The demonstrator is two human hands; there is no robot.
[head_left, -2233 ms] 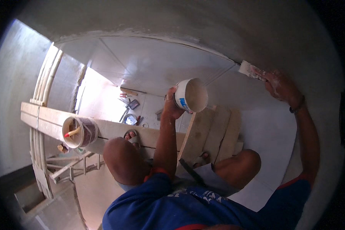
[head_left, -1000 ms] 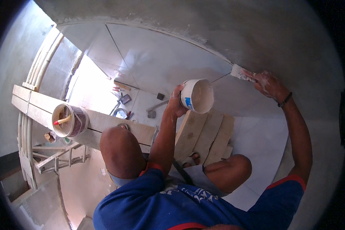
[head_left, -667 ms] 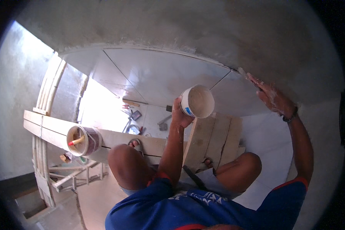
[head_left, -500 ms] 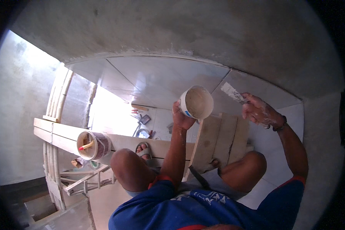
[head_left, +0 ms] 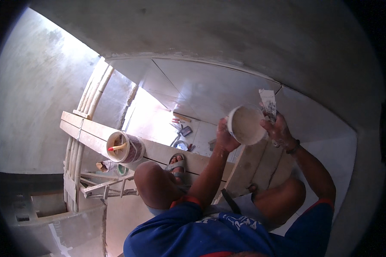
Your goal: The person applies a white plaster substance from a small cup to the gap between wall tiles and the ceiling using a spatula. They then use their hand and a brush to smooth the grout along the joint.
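On the left of the white tub (head_left: 232, 118), the left hand (head_left: 225, 138) clasps its wall; just right of it, the right hand (head_left: 280, 132) grips a scraper (head_left: 268, 99); well left of the tub, a bucket (head_left: 135, 150) stands.

Dim, greyish room with hard light from the left of the fingers.
Well left of the left fingers (head_left: 222, 125), a patch (head_left: 143, 118) glares pure white, its detail lost; the side wall (head_left: 68, 47) beyond catches a pale wash. Tiles (head_left: 210, 81) above the fingers shine softly; the upper wall (head_left: 253, 34) lies in shade. Straight edges bow, corners turn black, and the right fingers (head_left: 268, 126) look slightly soft.
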